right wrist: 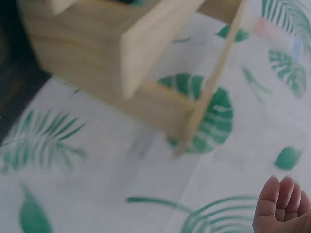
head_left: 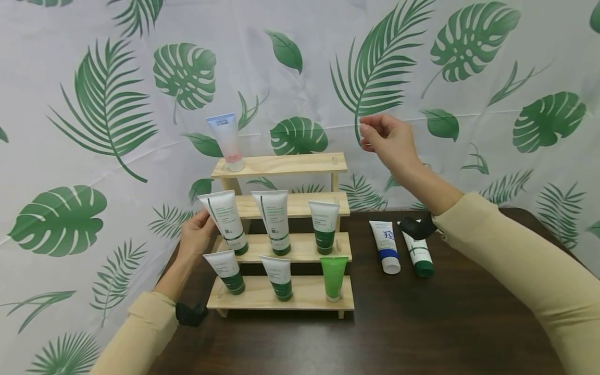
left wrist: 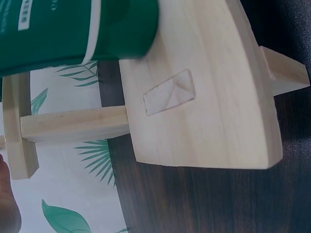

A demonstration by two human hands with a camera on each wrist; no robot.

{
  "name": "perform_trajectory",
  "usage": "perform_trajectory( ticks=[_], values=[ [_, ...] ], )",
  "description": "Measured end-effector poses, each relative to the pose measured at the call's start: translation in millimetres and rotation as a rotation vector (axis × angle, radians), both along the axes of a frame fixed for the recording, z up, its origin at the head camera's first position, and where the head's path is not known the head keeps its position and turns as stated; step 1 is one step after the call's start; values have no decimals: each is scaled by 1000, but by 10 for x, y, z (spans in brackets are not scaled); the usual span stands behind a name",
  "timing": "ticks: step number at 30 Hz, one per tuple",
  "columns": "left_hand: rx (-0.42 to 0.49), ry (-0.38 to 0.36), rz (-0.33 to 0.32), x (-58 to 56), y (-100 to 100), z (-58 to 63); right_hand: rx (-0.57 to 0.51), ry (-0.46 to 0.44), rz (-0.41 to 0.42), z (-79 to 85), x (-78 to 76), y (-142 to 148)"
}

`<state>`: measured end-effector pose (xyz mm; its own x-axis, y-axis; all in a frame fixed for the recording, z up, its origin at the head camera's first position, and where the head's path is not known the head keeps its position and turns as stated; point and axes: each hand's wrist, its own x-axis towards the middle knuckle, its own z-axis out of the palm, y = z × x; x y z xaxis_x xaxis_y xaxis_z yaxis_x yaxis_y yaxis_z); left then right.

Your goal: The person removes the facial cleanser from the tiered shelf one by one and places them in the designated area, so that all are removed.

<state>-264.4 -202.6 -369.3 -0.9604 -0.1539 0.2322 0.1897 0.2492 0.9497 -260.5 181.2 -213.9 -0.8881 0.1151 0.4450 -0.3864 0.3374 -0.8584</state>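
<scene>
Tube of white-green plastic: judged light, best held mid-body | left hand: fingers' grip indiscernible | right hand: fingers loosely curled

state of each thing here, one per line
rack: standing on table
pink tube: standing, capped
tall left tube: standing, capped
tall centre tube: standing, capped
middle right tube: standing, capped
front left tube: standing, capped
front centre tube: standing, capped
green tube: standing, capped
blue-band tube: lying on table
rightmost tube: lying, partly covered
left hand: beside rack, grip unclear
right hand: raised, holding nothing
</scene>
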Motion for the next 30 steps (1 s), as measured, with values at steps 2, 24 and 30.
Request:
perform_trajectory(
  ticks=[2,24,30],
  values=[
    [8,0,-7,0,-8,-4,-14,16,43,74,-20,-134],
    [59,39,-11,-5,-20,-38,8,-107,284,564,-219,-1336],
    [47,44,-21,-11,-15,-41,69,-141,298,600,-290,-1472]
  ],
)
